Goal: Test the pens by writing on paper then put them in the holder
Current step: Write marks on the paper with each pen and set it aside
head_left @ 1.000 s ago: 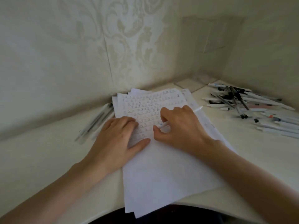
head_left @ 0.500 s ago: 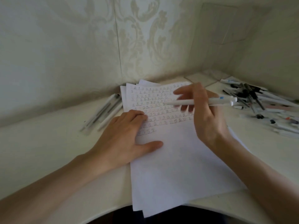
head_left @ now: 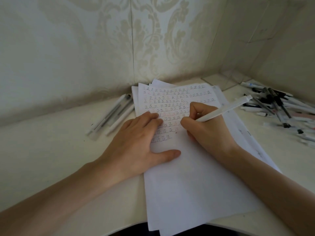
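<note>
White pen (head_left: 223, 110) gripped in the right hand (head_left: 206, 132), fingers curled round the barrel, writing end down at the paper stack (head_left: 196, 184), back end angled up and to the right. The tip is hidden behind the fingers, so I can't tell if it touches the sheet. Left hand (head_left: 136, 143) lies flat on the top sheet, fingers straight, thumb spread, pressing down just left of the right hand. Top sheet has rows of small handwritten marks in its upper half; lower half is blank. The stack lies on the pale table (head_left: 51, 150), near edge overhanging the rim. Loose pile of pens (head_left: 276, 106) on the table at far right, well apart from the hands. A few more pens (head_left: 112, 113) lie side by side left of the stack, near the wall (head_left: 85, 48).
</note>
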The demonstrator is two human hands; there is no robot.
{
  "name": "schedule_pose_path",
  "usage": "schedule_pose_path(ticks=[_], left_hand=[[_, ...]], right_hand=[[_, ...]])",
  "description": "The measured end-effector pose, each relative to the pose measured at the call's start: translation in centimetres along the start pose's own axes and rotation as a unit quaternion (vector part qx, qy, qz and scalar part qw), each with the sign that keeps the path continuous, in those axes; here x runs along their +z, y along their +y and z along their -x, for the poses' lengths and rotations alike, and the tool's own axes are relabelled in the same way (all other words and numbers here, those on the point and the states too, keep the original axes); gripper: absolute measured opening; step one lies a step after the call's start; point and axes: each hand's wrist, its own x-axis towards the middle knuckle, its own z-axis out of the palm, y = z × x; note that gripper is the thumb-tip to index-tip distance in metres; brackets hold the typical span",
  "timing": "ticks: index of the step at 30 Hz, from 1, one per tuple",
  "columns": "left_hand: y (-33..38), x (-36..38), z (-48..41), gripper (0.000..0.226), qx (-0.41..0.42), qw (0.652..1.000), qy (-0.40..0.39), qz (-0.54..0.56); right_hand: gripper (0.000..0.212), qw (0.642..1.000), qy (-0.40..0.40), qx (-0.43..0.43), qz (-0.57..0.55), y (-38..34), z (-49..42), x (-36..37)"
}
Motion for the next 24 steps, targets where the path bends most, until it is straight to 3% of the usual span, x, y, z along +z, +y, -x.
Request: schedule_pose_path(ticks=[5,24], left_hand=[[0.16,-0.23,0.11,0.102,0.004,1.000,-0.003,-0.008],[0.25,-0.35,0.10,0.101,0.009,1.000,-0.005,-0.012]], right_hand=[[0.028,0.999,-0.039,-0.016,0.019,0.27,0.14,0.27],[0.029,0.999,-0.033,-0.027,0.032,0.39,0.08,0.15]])
